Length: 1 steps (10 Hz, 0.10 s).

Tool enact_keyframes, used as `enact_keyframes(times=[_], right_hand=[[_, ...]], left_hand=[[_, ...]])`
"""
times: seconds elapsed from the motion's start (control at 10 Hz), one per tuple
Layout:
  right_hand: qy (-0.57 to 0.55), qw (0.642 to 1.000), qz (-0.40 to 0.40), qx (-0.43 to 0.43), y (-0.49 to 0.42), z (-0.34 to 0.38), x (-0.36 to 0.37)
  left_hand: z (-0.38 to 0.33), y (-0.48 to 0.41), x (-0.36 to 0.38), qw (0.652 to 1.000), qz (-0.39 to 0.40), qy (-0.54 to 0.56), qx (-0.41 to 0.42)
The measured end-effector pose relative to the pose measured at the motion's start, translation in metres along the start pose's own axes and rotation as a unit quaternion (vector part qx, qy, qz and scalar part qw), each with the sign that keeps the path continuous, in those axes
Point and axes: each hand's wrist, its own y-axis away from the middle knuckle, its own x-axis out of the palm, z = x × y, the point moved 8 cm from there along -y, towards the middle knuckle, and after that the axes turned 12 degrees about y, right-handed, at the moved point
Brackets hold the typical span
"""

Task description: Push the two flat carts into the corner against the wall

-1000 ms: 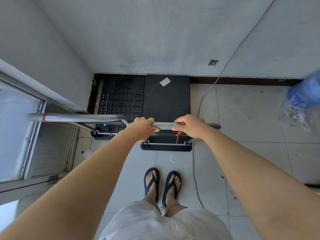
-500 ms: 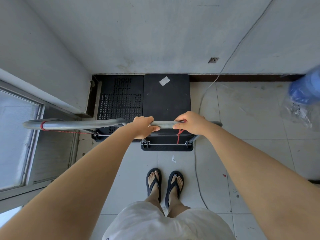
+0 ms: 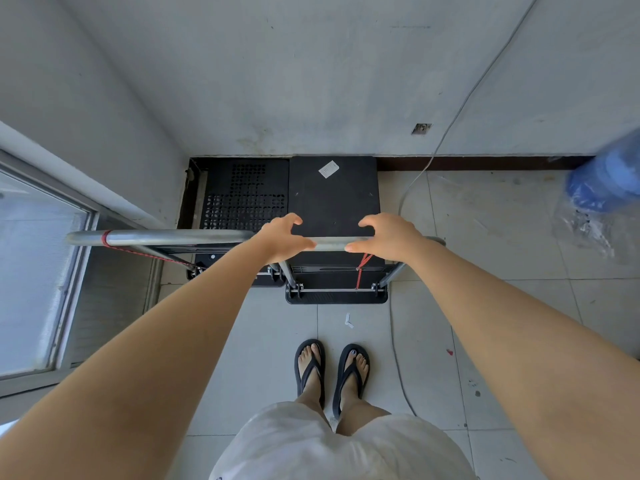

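Two black flat carts stand side by side in the corner. The perforated cart (image 3: 242,197) is on the left beside the side wall. The solid-decked cart (image 3: 332,202), with a white label, is on its right. Both far edges meet the back wall. My left hand (image 3: 280,237) and my right hand (image 3: 388,235) hover at the solid cart's steel handle (image 3: 329,243). Their fingers are lifted and spread, and only the thumbs touch the bar. The left cart's handle (image 3: 156,237) has a red cord tied round it.
A window frame (image 3: 79,271) runs along the left. A grey cable (image 3: 398,323) comes down the wall and trails over the floor right of the carts. A blue water bottle (image 3: 609,181) and crumpled plastic (image 3: 585,230) lie at the right. My feet in flip-flops (image 3: 330,372) stand behind the carts.
Both hands were shut on the solid cart's handle; now their fingers have opened and lifted off it. The cart edged forward to the wall.
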Motion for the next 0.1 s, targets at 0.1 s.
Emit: enact_keyframes(times=[0.1], right_hand=[[0.062,0.998,-0.019,-0.009,0.0082,0.0140,-0.0016]], left_hand=[[0.0033,0.0094,-0.0103,0.999,-0.028,-0.012,0.013]])
